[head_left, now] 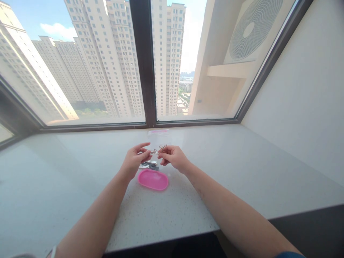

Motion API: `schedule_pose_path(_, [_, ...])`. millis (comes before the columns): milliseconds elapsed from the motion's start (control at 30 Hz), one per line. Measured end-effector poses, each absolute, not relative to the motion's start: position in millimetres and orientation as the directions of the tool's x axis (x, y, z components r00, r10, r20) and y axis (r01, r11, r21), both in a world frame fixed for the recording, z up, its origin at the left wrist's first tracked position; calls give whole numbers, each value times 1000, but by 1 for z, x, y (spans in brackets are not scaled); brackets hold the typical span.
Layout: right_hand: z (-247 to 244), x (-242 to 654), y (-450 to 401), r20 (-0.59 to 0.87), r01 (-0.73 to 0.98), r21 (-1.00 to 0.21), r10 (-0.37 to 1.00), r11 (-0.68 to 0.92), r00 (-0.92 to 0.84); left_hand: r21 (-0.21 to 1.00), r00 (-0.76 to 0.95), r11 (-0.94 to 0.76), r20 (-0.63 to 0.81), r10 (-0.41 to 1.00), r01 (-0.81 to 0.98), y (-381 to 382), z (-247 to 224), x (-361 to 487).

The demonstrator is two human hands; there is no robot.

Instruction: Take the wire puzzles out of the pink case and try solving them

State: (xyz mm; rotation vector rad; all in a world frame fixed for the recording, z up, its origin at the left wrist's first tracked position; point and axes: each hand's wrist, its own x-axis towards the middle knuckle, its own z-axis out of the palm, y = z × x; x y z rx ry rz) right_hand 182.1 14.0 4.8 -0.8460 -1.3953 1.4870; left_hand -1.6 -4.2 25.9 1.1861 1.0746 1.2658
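Thin, shiny metal pieces with curled ends [154,152] span the small gap between my two hands, above the white counter. My left hand [136,157] pinches one end between thumb and fingers, its index finger stretched out above. In my right hand [172,157], thumb and fingers close on a gold-coloured curled wire piece [162,147]. Several silvery metal items [149,165] lie on the counter just below my hands, partly hidden by my left hand. Nearer to me is a pink oval tray [153,180] with a raised rim.
A clear plastic item with a pink strip [158,132] lies behind my hands near the window frame [150,124]. The speckled counter [166,218] ends in a front edge close to me. A white wall [301,107] rises on the right.
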Motion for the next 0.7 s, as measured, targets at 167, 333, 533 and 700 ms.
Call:
schedule_pose_path(167, [9, 182, 14, 174, -200, -972, 945, 120, -279, 999, 128, 26, -31, 991, 37, -8, 26, 3])
schedule_pose_path(333, [9, 183, 16, 231, -174, -965, 953, 198, -198, 996, 194, 44, -59, 979, 79, -8, 24, 4])
schedule_pose_path(533, [5, 182, 15, 203, -15, -979, 954, 205, -219, 998, 110, 64, -63, 992, -7, -6, 25, 1])
schedule_pose_path(700, [4, 181, 13, 165, 16, -984, 951, 176, -261, 997, 110, 74, -71, 991, -24, -6, 24, 0])
